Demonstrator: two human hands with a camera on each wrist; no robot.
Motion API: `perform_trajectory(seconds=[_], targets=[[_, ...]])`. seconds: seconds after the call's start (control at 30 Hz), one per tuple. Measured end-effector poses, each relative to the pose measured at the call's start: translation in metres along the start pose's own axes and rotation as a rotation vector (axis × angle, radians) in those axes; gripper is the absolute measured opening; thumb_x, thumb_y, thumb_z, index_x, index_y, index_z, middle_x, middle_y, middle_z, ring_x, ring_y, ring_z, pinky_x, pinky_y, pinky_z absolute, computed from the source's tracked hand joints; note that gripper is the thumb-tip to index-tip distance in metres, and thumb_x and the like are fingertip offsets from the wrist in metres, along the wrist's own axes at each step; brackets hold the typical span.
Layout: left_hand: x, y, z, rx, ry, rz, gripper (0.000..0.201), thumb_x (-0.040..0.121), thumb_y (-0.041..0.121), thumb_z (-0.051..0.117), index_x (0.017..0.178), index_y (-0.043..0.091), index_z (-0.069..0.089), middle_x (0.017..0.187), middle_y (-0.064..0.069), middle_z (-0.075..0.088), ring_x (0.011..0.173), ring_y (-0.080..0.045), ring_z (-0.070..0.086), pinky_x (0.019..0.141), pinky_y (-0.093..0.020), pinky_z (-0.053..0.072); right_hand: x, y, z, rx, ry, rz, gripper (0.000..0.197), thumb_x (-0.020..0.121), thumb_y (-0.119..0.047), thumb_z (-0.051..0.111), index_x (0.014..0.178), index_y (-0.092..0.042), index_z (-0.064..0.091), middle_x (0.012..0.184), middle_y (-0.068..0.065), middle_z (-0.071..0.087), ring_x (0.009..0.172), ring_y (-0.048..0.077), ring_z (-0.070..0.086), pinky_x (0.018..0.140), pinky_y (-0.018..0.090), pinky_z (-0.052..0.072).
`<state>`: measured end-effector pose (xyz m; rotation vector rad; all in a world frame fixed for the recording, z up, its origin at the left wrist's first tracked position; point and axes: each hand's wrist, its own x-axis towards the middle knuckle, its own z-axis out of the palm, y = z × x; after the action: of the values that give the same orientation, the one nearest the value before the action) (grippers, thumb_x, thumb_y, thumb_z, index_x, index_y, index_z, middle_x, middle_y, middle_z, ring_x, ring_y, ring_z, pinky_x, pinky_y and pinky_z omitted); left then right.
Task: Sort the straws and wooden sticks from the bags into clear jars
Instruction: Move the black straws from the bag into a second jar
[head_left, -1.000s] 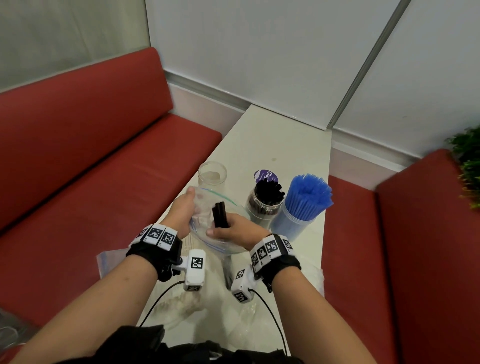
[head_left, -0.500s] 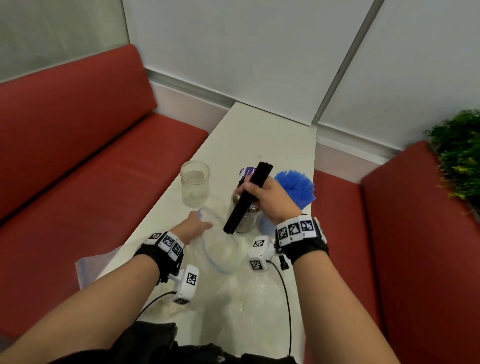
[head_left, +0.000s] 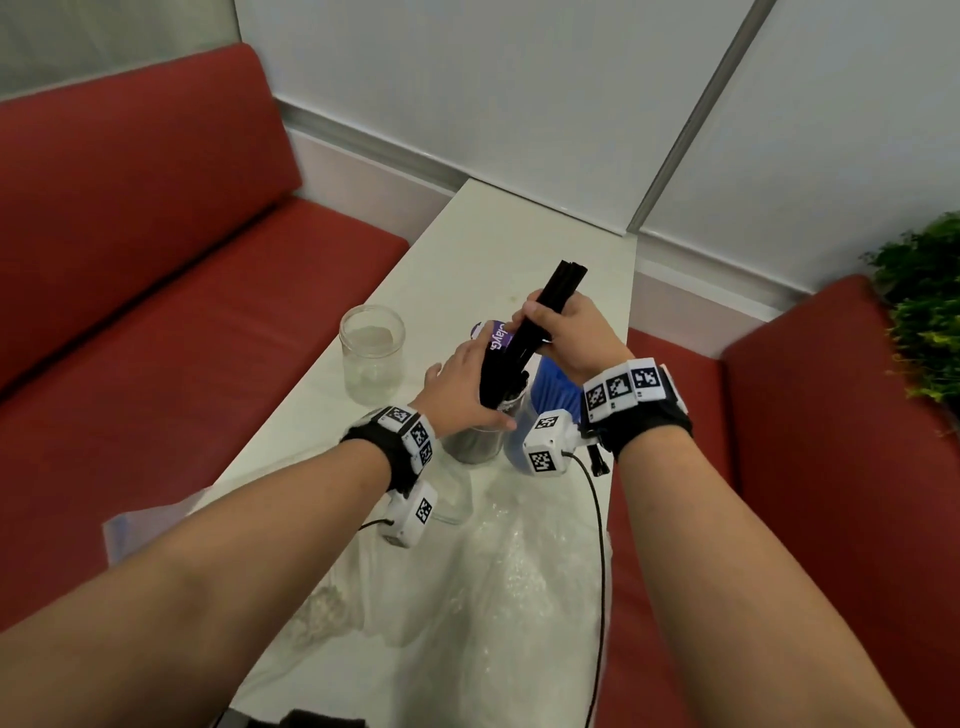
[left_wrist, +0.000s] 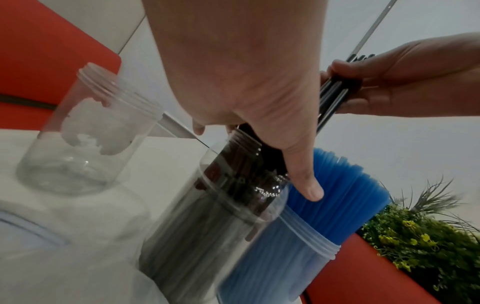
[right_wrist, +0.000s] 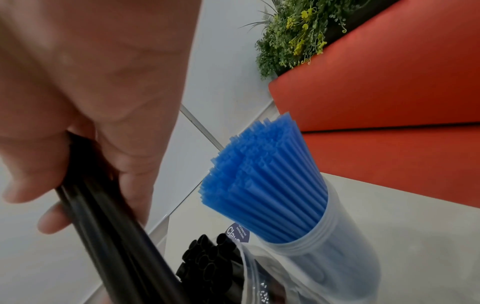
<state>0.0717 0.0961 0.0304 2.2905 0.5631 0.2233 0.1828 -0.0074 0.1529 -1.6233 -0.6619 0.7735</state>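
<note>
A person sits at a narrow white table (head_left: 498, 244) between red benches. The right hand (head_left: 569, 332) has its fingers curled round a bundle of black straws (head_left: 545, 306), held tilted with the lower ends entering a clear jar of black straws (head_left: 480, 441) near the table's middle, apparently to feed the bundle in. The left hand (head_left: 457, 389) lies over that jar's mouth, fingers fairly straight and thumb down the side; it seems to be steadying the jar and guiding the straws. Touching that jar on its right stands a jar of blue straws (left_wrist: 285, 257). An empty clear jar (head_left: 372, 353) stands apart, toward the left edge. Crumpled clear bags (head_left: 493, 571) lie at the near edge.
</note>
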Motion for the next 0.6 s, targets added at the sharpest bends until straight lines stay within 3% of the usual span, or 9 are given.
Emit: perform_trajectory(seconds=[0.17, 0.33, 0.4, 0.47, 0.6], targets=[[0.004, -0.006, 0.007, -0.085, 0.099, -0.007, 0.120, 0.055, 0.047, 0.083, 0.150, 0.034, 0.011, 0.143, 0.005, 0.041, 0.132, -0.017, 0.042, 0.105, -0.051, 0.033, 0.006, 0.003, -0.005, 0.107, 0.026, -0.033, 0.009, 0.103, 0.001, 0.045, 0.110, -0.003, 0.049, 0.089, 0.014, 0.060, 0.099, 0.035, 0.064, 0.100, 0.055, 0.050], [0.004, -0.007, 0.007, -0.162, 0.087, -0.053, 0.124, 0.051, 0.052, 0.084, 0.147, 0.037, 0.008, 0.139, 0.013, 0.043, 0.129, -0.014, 0.047, 0.104, -0.049, 0.033, 0.013, -0.002, -0.011, 0.095, 0.084, -0.072, 0.008, 0.102, 0.004, 0.045, 0.105, -0.003, 0.050, 0.086, 0.015, 0.059, 0.094, 0.034, 0.063, 0.091, 0.045, 0.055], [0.004, -0.005, 0.006, -0.188, 0.089, -0.058, 0.122, 0.050, 0.050, 0.084, 0.145, 0.041, 0.007, 0.133, 0.016, 0.045, 0.126, -0.014, 0.048, 0.102, -0.050, 0.036, 0.014, 0.004, -0.005, 0.019, 0.091, -0.074, 0.006, 0.101, 0.003, 0.048, 0.102, -0.003, 0.051, 0.085, 0.015, 0.060, 0.090, 0.032, 0.063, 0.086, 0.047, 0.054], [0.004, -0.003, 0.005, -0.207, 0.097, -0.057, 0.118, 0.051, 0.044, 0.085, 0.141, 0.045, 0.009, 0.127, 0.018, 0.046, 0.123, -0.014, 0.050, 0.100, -0.052, 0.038, 0.010, 0.015, 0.010, -0.118, 0.098, -0.077, 0.002, 0.099, -0.002, 0.054, 0.100, -0.003, 0.054, 0.088, 0.017, 0.064, 0.087, 0.030, 0.063, 0.089, 0.052, 0.052], [0.005, -0.005, 0.007, -0.247, 0.081, -0.064, 0.123, 0.056, 0.032, 0.088, 0.152, 0.034, 0.010, 0.136, 0.019, 0.049, 0.128, -0.011, 0.048, 0.103, -0.052, 0.037, 0.002, 0.055, 0.041, -0.381, 0.091, -0.005, 0.014, 0.091, -0.011, 0.068, 0.105, -0.010, 0.063, 0.097, 0.008, 0.070, 0.093, 0.021, 0.067, 0.094, 0.045, 0.054]])
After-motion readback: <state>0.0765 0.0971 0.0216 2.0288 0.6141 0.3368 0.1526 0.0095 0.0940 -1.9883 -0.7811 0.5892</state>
